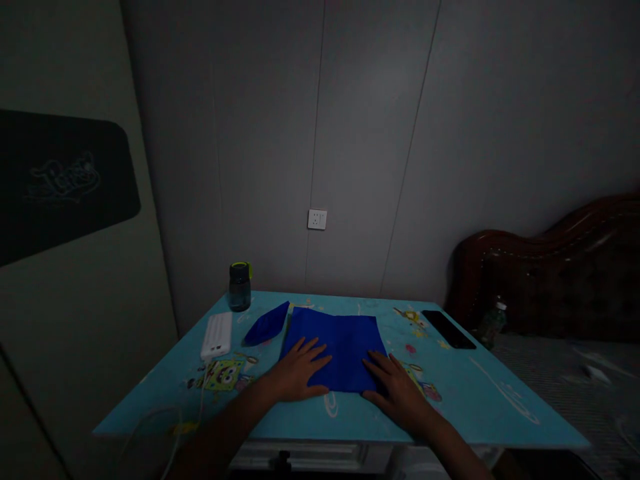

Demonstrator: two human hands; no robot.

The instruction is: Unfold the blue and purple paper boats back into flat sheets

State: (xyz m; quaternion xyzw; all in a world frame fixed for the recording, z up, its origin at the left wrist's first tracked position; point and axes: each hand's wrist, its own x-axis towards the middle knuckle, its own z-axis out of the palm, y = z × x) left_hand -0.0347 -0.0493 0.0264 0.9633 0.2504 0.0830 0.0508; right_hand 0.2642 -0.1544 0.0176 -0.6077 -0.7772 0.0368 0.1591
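Observation:
A square of dark blue paper or cloth (336,340) lies flat in the middle of a light blue cartoon-printed table (480,400). My left hand (296,371) rests flat on the sheet's near left corner, fingers spread. On the near right corner my right hand (397,391) lies flat too, fingers stretched out. Neither hand holds anything. A smaller folded blue piece (267,323) sits just left of the sheet.
A white power bank (217,334) with a trailing cable lies at the left. A dark bottle with a green lid (240,287) stands at the back left. A black phone (449,329) lies at the right. A wooden headboard (550,267) and bed are beyond the table's right side.

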